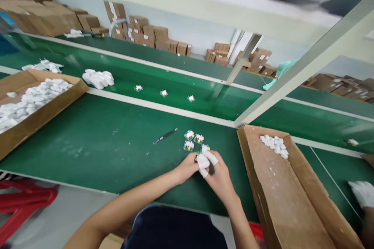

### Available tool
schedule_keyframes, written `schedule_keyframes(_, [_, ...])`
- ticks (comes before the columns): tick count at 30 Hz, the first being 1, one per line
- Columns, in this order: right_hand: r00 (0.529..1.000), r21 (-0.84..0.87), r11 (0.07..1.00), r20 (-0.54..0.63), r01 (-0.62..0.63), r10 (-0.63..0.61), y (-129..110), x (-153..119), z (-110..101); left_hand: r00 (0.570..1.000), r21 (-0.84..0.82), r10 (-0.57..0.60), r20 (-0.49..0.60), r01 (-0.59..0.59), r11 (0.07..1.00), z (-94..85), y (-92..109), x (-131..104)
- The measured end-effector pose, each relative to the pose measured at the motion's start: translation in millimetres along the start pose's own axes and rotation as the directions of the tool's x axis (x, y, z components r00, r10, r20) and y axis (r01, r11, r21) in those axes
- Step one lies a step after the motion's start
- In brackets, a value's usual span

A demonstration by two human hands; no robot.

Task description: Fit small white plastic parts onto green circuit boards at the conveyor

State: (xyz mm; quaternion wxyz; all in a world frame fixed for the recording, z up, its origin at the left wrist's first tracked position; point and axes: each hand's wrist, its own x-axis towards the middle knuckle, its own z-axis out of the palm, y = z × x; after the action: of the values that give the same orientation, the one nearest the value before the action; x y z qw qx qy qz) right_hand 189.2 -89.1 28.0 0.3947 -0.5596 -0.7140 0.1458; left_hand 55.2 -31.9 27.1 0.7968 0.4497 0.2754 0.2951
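My left hand and my right hand meet over the green work surface. Both have bent fingers pressed around a white plastic piece; white covers sit on some right fingertips. Just beyond the fingers lie several small circuit boards with white and yellow parts, one of them partly hidden by my right fingers. A dark pen-like tool rests left of the boards.
A cardboard tray of white pieces stands left, another tray right. Three boards and a pile of white pieces lie on the strip behind. A metal post rises right. A person's gloved hand shows far right.
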Motion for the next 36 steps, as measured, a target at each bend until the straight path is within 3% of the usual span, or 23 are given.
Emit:
schedule_keyframes(7, [0.998,0.117,0.991,0.014,-0.068,0.067,-0.7,3.6,-15.5,0.966,-0.274,-0.057,0.251,0.127,0.953,1.8,9.7,1.3])
schedule_keyframes(11, [0.997,0.16,0.984,-0.02,-0.075,0.08,-3.1,2.8,-15.9,0.977,-0.311,-0.066,0.203,0.128,0.942,2.7,7.7,1.8])
schedule_keyframes(18, [0.996,0.101,0.992,-0.046,-0.07,0.075,-9.2,3.9,-9.6,0.987,-0.18,-0.034,0.159,0.063,0.982,2.4,4.9,-0.1])
schedule_keyframes(23, [0.995,0.127,0.988,0.068,-0.085,0.077,-8.2,5.3,-19.9,0.978,-0.215,-0.025,0.206,0.071,0.974,3.5,9.1,-2.3])
schedule_keyframes(31, [0.992,-0.176,0.983,0.097,-0.059,0.077,-22.8,-0.7,-18.6,0.984,-0.172,-0.037,0.175,0.068,0.983,0.0,-1.4,-0.4])
schedule_keyframes(34, [0.986,-0.24,0.971,0.16,-0.001,0.041,-23.7,12.9,-27.0,0.977,-0.288,-0.041,0.208,0.101,0.952,-1.8,-4.2,-0.9])
schedule_keyframes(36, [0.97,-0.198,0.98,0.24,0.023,0.025,-9.5,40.5,-37.2,0.969,-0.349,-0.057,0.24,0.141,0.926,-4.6,-5.1,-0.3])
